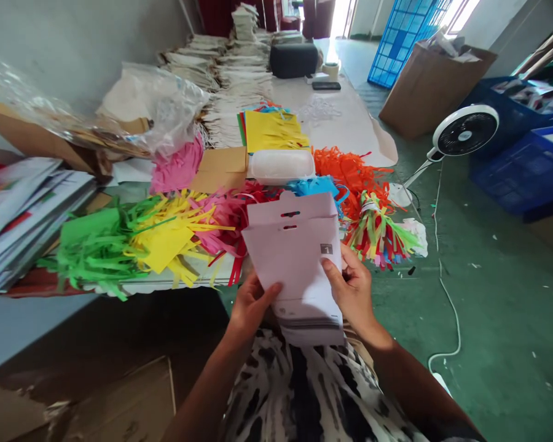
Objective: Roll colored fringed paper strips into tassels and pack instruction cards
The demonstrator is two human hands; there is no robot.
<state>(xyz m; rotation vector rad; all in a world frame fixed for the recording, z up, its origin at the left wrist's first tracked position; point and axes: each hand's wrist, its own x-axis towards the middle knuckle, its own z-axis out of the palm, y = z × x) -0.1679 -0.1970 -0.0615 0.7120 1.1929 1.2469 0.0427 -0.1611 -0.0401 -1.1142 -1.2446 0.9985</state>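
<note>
Two-handed grip on a stack of pale card packets

The left hand and right hand are each part closed, thumb on the front face, pinching the stack at its sides above the person's lap. The card appears light and fairly stiff; the sheets may slide apart, so the side edges seem the surest hold, away from the slotted hang tab. Directly beyond lie fringed paper bundles in green, yellow and pink, with an orange bundle and a white plastic box farther along the table. A floor fan and blue plastic crates stand on the green floor to the right.
</note>
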